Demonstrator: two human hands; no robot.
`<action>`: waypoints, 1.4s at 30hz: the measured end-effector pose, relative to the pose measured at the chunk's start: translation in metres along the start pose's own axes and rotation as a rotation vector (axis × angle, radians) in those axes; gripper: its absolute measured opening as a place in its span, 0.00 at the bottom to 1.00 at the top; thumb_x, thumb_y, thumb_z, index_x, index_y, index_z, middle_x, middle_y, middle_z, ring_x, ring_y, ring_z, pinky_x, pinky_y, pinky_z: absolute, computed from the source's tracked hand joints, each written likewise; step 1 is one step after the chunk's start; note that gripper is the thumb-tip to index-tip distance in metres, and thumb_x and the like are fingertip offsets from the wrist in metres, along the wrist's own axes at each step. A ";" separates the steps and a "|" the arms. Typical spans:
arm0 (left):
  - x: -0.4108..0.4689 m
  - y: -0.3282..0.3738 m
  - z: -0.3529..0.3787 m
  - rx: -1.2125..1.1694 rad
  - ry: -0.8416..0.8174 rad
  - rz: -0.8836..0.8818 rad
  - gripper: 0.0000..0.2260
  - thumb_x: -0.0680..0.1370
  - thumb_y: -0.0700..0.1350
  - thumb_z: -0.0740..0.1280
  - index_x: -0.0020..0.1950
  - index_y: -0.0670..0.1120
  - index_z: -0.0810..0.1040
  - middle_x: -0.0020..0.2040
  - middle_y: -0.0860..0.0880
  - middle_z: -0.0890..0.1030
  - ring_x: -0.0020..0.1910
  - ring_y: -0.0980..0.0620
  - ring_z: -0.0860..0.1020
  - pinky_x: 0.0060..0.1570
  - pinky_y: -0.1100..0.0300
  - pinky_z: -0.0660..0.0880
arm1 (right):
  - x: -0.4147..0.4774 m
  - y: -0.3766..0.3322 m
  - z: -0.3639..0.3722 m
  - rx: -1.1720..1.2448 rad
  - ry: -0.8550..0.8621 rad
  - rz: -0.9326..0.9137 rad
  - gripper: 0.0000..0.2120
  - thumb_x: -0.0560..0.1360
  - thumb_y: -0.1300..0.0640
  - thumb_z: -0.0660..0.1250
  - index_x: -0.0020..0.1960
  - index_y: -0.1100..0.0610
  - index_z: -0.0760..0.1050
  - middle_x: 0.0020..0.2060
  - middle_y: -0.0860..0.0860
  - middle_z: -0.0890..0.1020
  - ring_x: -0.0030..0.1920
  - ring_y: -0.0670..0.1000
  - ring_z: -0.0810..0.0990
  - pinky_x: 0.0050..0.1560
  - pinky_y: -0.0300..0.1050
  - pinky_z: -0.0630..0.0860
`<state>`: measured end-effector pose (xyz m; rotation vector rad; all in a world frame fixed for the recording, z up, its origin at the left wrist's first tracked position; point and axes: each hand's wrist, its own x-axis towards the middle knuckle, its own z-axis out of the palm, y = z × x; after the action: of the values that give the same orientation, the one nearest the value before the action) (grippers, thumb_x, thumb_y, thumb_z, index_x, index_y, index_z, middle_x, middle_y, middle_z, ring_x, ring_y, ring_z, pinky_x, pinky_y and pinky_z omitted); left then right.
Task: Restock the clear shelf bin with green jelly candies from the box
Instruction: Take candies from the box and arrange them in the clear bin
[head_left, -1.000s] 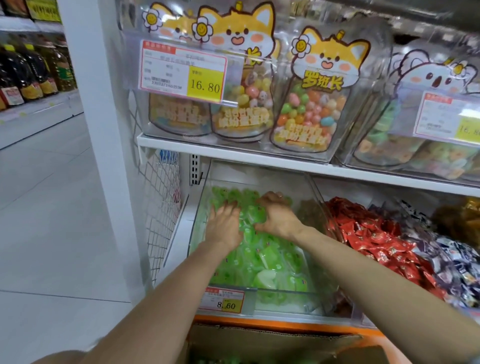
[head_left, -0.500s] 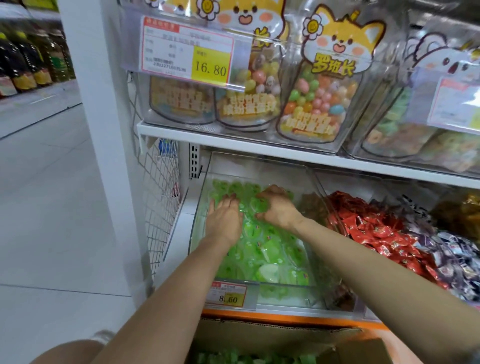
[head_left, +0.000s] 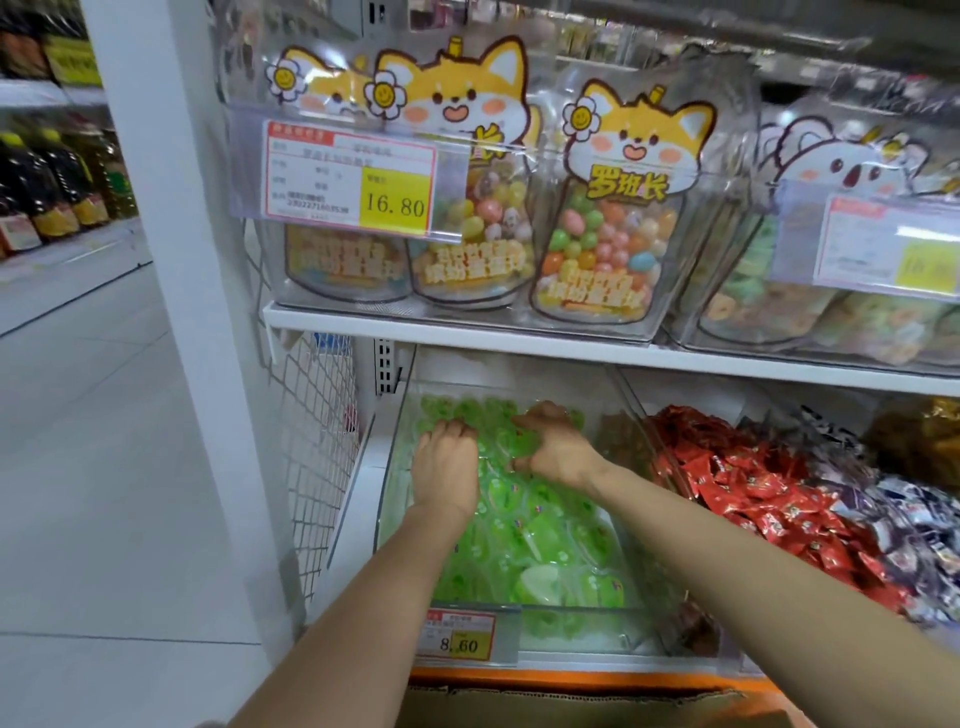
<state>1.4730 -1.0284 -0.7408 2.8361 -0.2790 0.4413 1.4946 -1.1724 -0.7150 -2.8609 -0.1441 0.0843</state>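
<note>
The clear shelf bin (head_left: 582, 631) on the lower shelf holds a heap of green jelly candies (head_left: 540, 545). Both my hands are inside it, toward the back. My left hand (head_left: 447, 462) lies palm down on the pile, its fingertips curled into the candies. My right hand (head_left: 553, 441) sits just to its right with fingers bent down and spread over the candies; I cannot see whether it grips any. The brown cardboard box (head_left: 571, 706) shows only its top edge at the bottom of the view.
A price tag reading 8.60 (head_left: 457, 636) hangs on the bin's front. A bin of red wrapped candies (head_left: 753, 493) stands to the right. The upper shelf (head_left: 519, 340) with candy bags sits close above. A wire mesh panel (head_left: 317, 441) and a white post (head_left: 171, 260) are at left.
Both hands have stayed at the back of the bin, shifting only slightly over the candies. The view has tilted up a little, hiding the candies inside the box.
</note>
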 end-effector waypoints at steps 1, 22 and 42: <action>0.001 0.001 -0.001 0.001 -0.004 -0.011 0.19 0.74 0.31 0.61 0.63 0.42 0.74 0.62 0.45 0.75 0.62 0.46 0.70 0.58 0.57 0.66 | 0.000 0.001 0.001 0.008 0.004 0.005 0.31 0.70 0.50 0.72 0.70 0.55 0.68 0.67 0.55 0.66 0.67 0.54 0.66 0.66 0.38 0.62; -0.004 -0.002 -0.002 -0.115 -0.013 -0.046 0.15 0.76 0.38 0.64 0.63 0.44 0.73 0.61 0.46 0.75 0.59 0.49 0.74 0.55 0.59 0.71 | -0.005 -0.002 0.002 0.087 0.061 -0.070 0.34 0.70 0.50 0.73 0.72 0.52 0.64 0.66 0.57 0.68 0.67 0.56 0.67 0.66 0.42 0.64; -0.042 0.043 -0.006 -0.396 -0.589 -0.113 0.25 0.69 0.54 0.74 0.62 0.44 0.73 0.55 0.47 0.78 0.54 0.50 0.76 0.49 0.62 0.70 | -0.111 0.049 -0.050 0.024 0.169 -0.320 0.22 0.72 0.51 0.70 0.65 0.53 0.73 0.56 0.52 0.76 0.59 0.51 0.71 0.61 0.36 0.62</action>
<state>1.4226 -1.0618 -0.7392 2.5001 -0.2729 -0.4399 1.3922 -1.2444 -0.6753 -2.7645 -0.5567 -0.2171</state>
